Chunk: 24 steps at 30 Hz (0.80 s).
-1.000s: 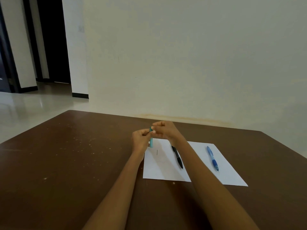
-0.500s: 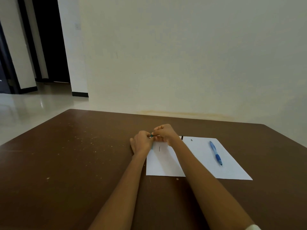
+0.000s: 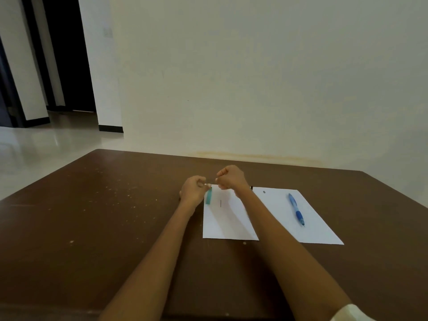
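Teal pen (image 3: 209, 196) dangles just below the left hand's (image 3: 193, 189) pinching fingertips, over the paper (image 3: 275, 218). Right hand (image 3: 231, 178) is curled just beside; can't tell if it holds anything. Looks like uncapping, next up: a writing grip.

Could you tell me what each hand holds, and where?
The left hand pinches a teal pen by its top end; whether the right hand holds anything is unclear.
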Each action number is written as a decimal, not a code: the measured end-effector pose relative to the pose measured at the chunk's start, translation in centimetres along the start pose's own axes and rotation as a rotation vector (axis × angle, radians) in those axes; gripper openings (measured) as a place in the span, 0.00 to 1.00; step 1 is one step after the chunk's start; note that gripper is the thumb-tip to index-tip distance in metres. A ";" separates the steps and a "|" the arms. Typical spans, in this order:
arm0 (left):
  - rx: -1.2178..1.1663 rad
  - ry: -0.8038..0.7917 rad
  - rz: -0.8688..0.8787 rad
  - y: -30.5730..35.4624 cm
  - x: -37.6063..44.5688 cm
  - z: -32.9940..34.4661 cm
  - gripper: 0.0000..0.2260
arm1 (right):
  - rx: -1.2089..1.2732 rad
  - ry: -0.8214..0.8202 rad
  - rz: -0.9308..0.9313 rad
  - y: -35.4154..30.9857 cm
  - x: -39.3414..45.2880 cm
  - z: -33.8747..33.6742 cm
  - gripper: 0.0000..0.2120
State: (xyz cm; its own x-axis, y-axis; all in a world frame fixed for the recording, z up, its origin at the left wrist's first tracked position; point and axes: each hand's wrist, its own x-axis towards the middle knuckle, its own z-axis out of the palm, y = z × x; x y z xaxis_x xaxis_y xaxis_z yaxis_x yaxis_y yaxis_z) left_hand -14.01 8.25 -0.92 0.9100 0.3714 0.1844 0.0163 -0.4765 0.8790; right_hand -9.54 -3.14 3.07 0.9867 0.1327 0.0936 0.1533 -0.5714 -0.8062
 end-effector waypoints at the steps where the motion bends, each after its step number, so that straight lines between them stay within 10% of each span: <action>1: -0.044 -0.043 0.044 -0.1 -0.1 -0.7 0.12 | -0.009 -0.005 -0.011 -0.1 -0.2 -0.7 0.05; 9: 0.698 -0.342 0.325 0.7 -0.8 -1.7 0.18 | -0.322 -0.168 -0.100 -1.1 -4.1 -2.4 0.11; 24: 0.940 -0.534 0.206 3.4 0.9 -1.0 0.21 | -0.548 -0.145 -0.182 1.0 -4.6 -2.2 0.11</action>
State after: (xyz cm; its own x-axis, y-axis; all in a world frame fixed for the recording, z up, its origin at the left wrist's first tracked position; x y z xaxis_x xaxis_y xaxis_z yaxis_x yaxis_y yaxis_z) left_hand -13.58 7.76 2.68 0.9899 -0.0692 -0.1237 -0.0535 -0.9906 0.1260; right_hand -13.79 -6.04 3.12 0.9305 0.3550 0.0903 0.3627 -0.8586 -0.3623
